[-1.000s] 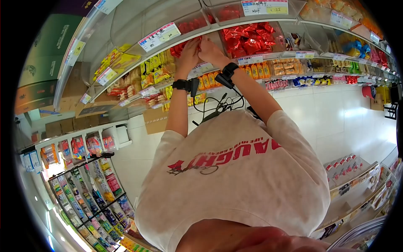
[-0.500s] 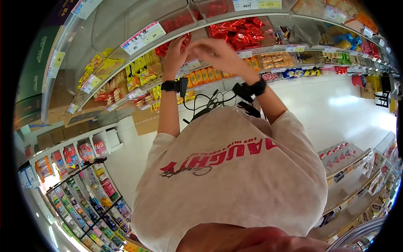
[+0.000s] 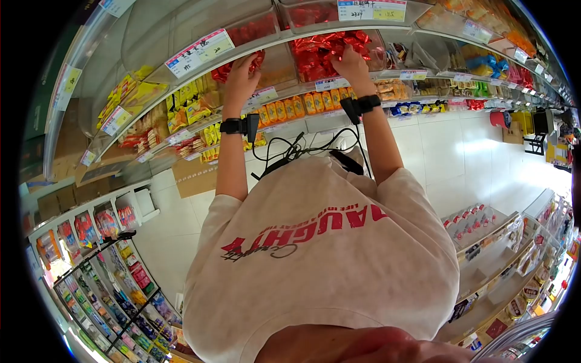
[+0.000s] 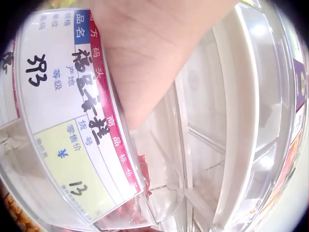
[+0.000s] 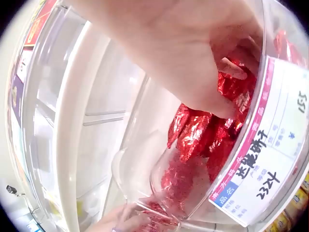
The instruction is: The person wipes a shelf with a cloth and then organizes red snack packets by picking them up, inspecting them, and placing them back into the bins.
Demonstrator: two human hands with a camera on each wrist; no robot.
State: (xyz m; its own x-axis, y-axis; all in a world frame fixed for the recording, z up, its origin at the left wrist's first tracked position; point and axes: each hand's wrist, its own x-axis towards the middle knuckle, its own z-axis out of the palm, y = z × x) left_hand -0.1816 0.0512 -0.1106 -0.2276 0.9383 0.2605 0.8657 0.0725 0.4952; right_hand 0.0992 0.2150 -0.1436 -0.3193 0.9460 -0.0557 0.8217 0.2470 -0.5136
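In the head view my right hand (image 3: 355, 68) is down in a clear bin heaped with red foil-wrapped packets (image 3: 315, 57). Its thumb and fingers curl round some of these packets (image 5: 229, 92) in the right wrist view, behind the bin's front wall. My left hand (image 3: 242, 83) reaches into the bin to the left, against a smaller heap of red packets (image 3: 222, 72). In the left wrist view, a price label (image 4: 72, 116) hides the fingers of this hand (image 4: 145, 58), and a little red foil (image 4: 145, 174) shows below. I cannot tell whether it grips a packet.
Between the two bins lies another clear bin (image 3: 279, 68). Orange packets (image 3: 299, 109) line the shelf below, with yellow packets (image 3: 193, 103) to the left. Upper bins with price labels (image 3: 200, 53) overhang the hands. Black cables (image 3: 302, 148) hang between my wrists.
My right hand has moved right, away from the left hand, into the bin of red packets. The left hand stays at its red packets. The camera view has shifted somewhat.
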